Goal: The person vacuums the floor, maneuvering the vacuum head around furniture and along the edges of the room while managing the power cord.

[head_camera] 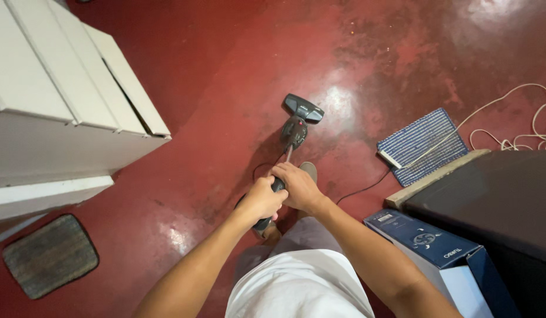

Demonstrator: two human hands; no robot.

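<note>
A dark grey stick vacuum cleaner [296, 126] stands on the red floor, its flat head [303, 108] pointing away from me. Both my hands grip its handle in front of my body. My left hand [260, 199] wraps the lower part of the handle. My right hand [297, 185] closes over the handle just above and to the right of it. A thin black cord [364, 189] runs from the vacuum toward the right.
A white cabinet [55, 112] stands at the left, with a dark mat [49, 254] below it. At the right lie a blue striped mat [422, 144], a coiled white cable [520, 126], a dark table [497, 194] and a blue cardboard box [429, 238].
</note>
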